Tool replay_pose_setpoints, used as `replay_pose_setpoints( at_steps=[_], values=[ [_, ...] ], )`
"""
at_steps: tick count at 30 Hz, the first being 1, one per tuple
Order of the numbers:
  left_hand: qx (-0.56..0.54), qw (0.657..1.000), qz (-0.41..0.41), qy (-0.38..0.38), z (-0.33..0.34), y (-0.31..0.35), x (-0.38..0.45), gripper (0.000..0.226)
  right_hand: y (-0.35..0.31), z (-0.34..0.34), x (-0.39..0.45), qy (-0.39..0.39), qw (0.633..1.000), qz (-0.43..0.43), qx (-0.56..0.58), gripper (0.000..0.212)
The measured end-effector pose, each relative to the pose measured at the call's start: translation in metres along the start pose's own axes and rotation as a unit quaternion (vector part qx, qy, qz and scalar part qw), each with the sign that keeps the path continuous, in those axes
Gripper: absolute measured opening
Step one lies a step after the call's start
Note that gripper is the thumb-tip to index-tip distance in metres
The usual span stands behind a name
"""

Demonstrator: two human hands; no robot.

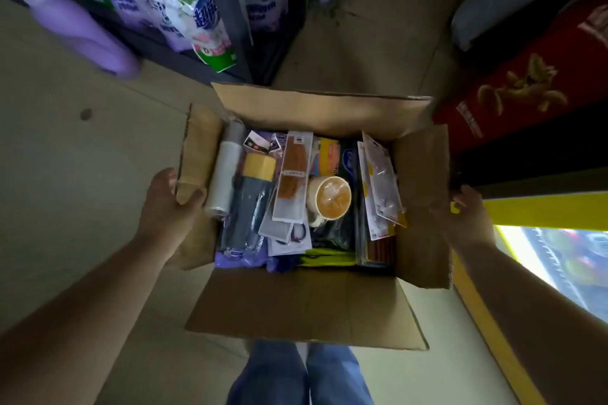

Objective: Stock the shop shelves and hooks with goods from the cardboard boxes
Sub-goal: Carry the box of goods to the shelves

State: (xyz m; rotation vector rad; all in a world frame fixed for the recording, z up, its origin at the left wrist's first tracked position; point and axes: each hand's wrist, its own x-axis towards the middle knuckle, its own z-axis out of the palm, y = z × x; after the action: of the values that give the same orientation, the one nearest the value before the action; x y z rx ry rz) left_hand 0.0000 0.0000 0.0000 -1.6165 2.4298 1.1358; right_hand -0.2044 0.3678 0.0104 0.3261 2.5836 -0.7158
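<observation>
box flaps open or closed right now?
Open. All four flaps of the cardboard box are spread outward, goods visible inside; left hand and right hand grip the side flaps.

The box [306,302] sits at frame centre, brown cardboard, all four flaps folded open; the near flap spreads wide toward the bottom of the frame. It is packed full. Along its left side lies a white roll [223,177], with a grey bottle [248,204] capped in yellow just beside it. A long clear pack [291,174] of orange-brown goods lies slantwise at the middle, overlapping flat carded packs [289,233] below. Right of it a cup [330,197] wrapped in film shows an orange top. Carded packs [383,184] stand on edge against the right wall.
</observation>
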Motion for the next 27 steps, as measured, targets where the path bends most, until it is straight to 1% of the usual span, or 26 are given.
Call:
replay_pose_setpoints(
  at_steps=[2,3,5,6,7,8,9,11,13,14,17,19,21,24,27],
  values=[
    [0.024,0.999,0.014,0.032,0.009,-0.005,0.009,0.061,0.005,0.01,0.007,-0.019,0.999,0.002,-0.034,0.051],
    [0.03,0.998,0.006,0.058,0.012,-0.009,0.013,0.064,0.009,0.014,0.01,-0.03,0.999,0.001,-0.046,0.043],
    [0.03,0.994,-0.06,0.09,0.016,-0.013,0.019,0.063,0.014,0.022,0.011,-0.047,0.996,0.003,-0.072,0.035],
    [0.056,0.992,-0.079,0.08,0.017,-0.017,0.021,0.057,0.015,0.024,0.01,-0.047,0.995,0.002,-0.086,0.032],
    [0.091,0.992,-0.077,0.052,0.019,-0.021,0.022,0.047,0.017,0.026,0.012,-0.042,0.994,0.001,-0.097,0.031],
    [0.122,0.989,-0.074,0.022,0.019,-0.022,0.021,0.037,0.017,0.027,0.011,-0.037,0.993,0.009,-0.108,0.03],
    [0.139,0.988,-0.069,0.005,0.021,-0.026,0.022,0.034,0.018,0.029,0.014,-0.035,0.993,0.017,-0.113,0.03],
    [0.122,0.99,-0.067,-0.008,0.025,-0.028,0.024,0.038,0.018,0.033,0.016,-0.035,0.992,0.025,-0.117,0.033],
    [0.098,0.992,-0.076,-0.001,0.027,-0.026,0.025,0.046,0.016,0.037,0.016,-0.039,0.991,0.028,-0.127,0.034],
    [0.108,0.991,-0.079,0.0,0.028,-0.024,0.024,0.047,0.015,0.039,0.015,-0.039,0.99,0.031,-0.13,0.034],
    [0.171,0.985,-0.031,0.0,0.031,-0.022,0.025,0.045,0.013,0.042,0.013,-0.033,0.99,0.035,-0.135,0.03],
    [0.178,0.984,0.004,0.008,0.031,-0.02,0.023,0.043,0.01,0.042,0.01,-0.033,0.989,0.024,-0.14,0.028],
    [0.178,0.984,0.017,0.018,0.029,-0.021,0.02,0.041,0.008,0.037,0.008,-0.031,0.99,0.009,-0.138,0.029],
    [0.163,0.986,0.012,0.027,0.017,-0.024,0.006,0.042,-0.001,0.024,0.0,-0.035,0.985,-0.024,-0.167,0.034],
    [0.153,0.988,-0.016,0.024,-0.01,-0.026,-0.013,0.042,-0.02,0.003,-0.017,-0.051,0.977,-0.043,-0.201,0.031]
  ],
)
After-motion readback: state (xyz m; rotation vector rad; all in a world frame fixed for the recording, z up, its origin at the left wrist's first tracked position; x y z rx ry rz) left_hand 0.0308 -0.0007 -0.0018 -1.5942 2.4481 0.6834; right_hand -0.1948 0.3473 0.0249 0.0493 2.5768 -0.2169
